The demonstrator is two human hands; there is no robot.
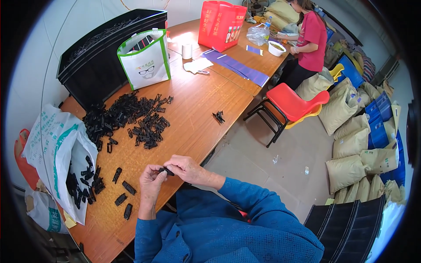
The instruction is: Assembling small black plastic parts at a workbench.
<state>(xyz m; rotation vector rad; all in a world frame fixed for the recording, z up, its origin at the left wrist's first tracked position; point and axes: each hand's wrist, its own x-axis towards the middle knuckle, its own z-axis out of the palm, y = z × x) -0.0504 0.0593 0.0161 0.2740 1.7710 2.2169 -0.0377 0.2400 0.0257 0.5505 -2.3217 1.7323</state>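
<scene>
My left hand and my right hand meet over the table's near edge, fingers closed on a small black plastic part. Fingers hide much of it. Several black plastic pieces of a blocky, elongated shape lie apart from each other to the left of my left hand. Beyond them spreads a heap of black clip-like plastic parts. A white sack lies at the left, with more black parts at its mouth. A few dark pieces sit together near the table's right edge.
A large black bin, a white-and-green bag and a red bag stand on the wooden table. Beyond the red chair, a person works at the far end. Full sacks line the right wall.
</scene>
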